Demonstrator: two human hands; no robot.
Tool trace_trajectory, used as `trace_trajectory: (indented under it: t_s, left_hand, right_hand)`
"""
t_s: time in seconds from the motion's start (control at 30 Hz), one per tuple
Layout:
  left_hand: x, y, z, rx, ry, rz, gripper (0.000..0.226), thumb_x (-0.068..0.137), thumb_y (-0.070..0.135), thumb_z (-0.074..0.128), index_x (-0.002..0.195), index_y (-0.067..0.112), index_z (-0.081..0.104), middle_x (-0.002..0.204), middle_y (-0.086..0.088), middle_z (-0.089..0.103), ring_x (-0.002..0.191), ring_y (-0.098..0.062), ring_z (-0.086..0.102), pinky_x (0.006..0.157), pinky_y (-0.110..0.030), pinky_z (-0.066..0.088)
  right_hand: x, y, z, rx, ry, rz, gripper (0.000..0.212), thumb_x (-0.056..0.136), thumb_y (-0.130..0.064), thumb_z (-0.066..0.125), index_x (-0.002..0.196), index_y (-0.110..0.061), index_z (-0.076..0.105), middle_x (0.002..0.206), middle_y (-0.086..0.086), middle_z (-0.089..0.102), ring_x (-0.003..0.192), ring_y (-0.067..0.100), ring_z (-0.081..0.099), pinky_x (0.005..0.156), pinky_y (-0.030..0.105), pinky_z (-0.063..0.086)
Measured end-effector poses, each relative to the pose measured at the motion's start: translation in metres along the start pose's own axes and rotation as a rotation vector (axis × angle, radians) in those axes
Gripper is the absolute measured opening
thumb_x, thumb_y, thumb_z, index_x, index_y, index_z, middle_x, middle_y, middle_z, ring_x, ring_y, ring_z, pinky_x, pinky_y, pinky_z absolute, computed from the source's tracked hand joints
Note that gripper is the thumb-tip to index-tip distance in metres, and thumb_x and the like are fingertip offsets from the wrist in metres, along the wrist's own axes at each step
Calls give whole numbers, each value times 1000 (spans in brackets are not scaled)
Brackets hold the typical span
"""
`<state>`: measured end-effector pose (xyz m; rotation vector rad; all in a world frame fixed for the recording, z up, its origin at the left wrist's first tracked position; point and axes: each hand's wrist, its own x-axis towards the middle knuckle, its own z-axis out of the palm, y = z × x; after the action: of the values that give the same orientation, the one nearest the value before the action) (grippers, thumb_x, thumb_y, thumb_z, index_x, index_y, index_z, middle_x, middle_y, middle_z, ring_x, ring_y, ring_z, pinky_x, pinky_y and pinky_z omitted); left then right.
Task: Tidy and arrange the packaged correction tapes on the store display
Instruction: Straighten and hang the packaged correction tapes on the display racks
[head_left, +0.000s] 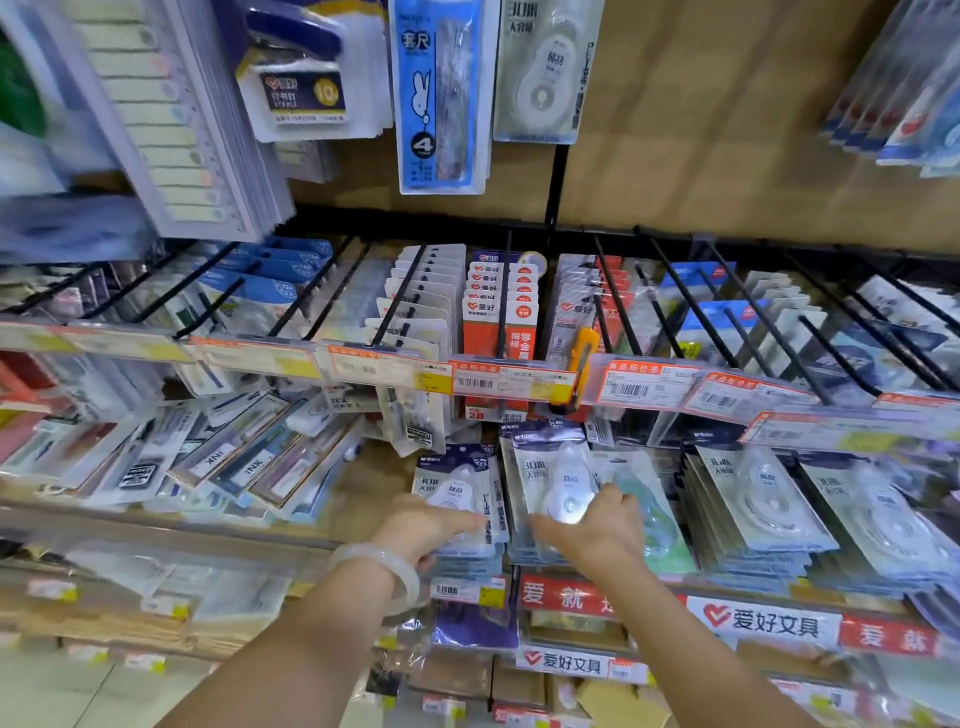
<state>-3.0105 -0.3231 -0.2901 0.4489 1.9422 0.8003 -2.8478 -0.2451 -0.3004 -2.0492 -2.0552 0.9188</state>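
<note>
The left hand (426, 525) presses flat on one correction tape pack (457, 483); the right hand (597, 525) grips a neighbouring pack (550, 478). Light, slippery blister cards: probably best held by their edges.

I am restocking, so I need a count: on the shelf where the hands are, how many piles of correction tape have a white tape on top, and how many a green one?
White-topped piles: 4
Green-topped pile: 1
Total: 5 piles

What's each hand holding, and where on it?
Left hand touches the small pack's lower edge; right hand grips the centre pack's lower end.
</note>
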Motion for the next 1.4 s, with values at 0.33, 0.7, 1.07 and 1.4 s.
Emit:
trace_trajectory:
  t_s: [0.33,0.7,1.07,1.4]
  left_hand:
    - [-31,-37,-24,8,-88,114,36,64,15,86,90,14,62,87,-1,68,79,-14,63,68,-27,50]
    - [-77,-98,-63,-29,-19,317,89,33,42,90,109,11,54,105,-4,64,92,-14,63,68,-24,52]
    - [-134,-81,-105,-161,16,561,63,64,10,86,108,13,41,101,1,57,89,-14,57,76,-28,46]
    - [-164,-6,-117,-160,41,879,48,81,15,73,112,15,37,98,10,51,88,-7,53,74,-22,44]
  right_hand:
    - [-37,3,9,108,33,-37,91,69,-53,75,132,-4,33,134,14,35,125,29,40,100,39,40]
    - [-129,-4,43,380,141,-76,70,53,-33,87,101,-11,42,103,10,54,93,27,59,76,41,53]
    - [-190,-31,19,563,290,-322,62,58,-31,84,104,-23,45,97,-6,60,84,8,61,63,19,49]
    - [-204,-66,-42,584,470,-445,74,53,-43,83,113,-20,47,109,-2,53,99,17,55,82,33,50]
